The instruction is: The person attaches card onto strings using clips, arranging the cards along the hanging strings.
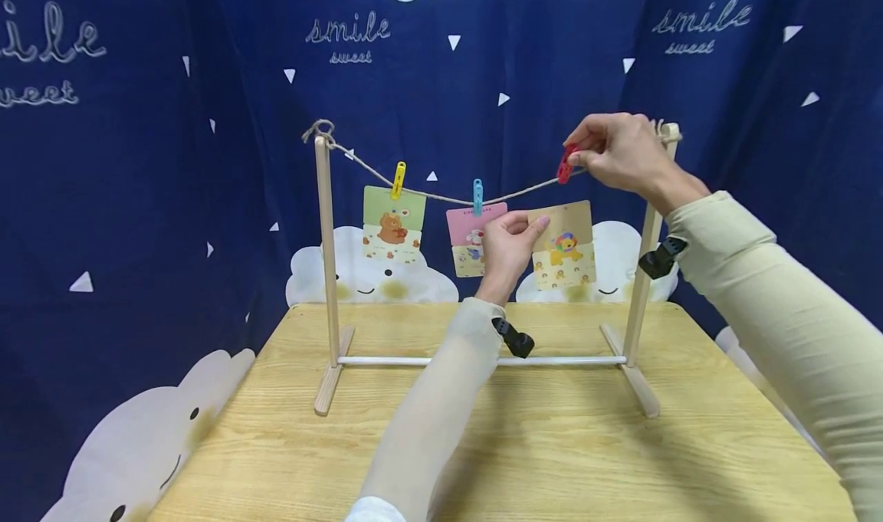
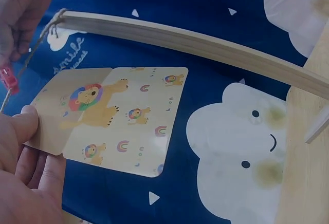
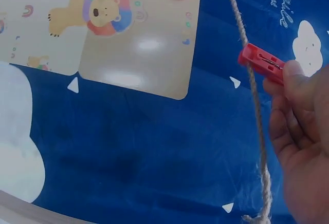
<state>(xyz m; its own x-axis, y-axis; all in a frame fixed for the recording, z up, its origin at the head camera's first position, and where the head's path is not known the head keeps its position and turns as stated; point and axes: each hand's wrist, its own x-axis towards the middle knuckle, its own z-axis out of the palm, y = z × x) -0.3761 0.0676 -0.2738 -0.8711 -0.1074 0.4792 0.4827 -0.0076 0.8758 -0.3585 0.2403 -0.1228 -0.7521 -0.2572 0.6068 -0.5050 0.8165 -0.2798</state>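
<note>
Card point(image 1: 562, 244) hangs just under the string point(image 1: 441, 196), pinched at its corner by the left hand point(image 1: 507, 250). Right hand point(image 1: 614, 154) pinches the red peg point(image 1: 566, 164) at the string. Risk: peg clamps string alone, and card drops.

Both arms raised, left hand point(image 1: 507, 247) and right hand point(image 1: 614, 154) pinching (fingers curled).

A wooden rack point(image 1: 329, 277) stands on the counter point(image 1: 552, 445); two cards point(image 1: 394, 234) hang from its twine point(image 1: 441, 196), left of the held card point(image 1: 566, 246).
</note>
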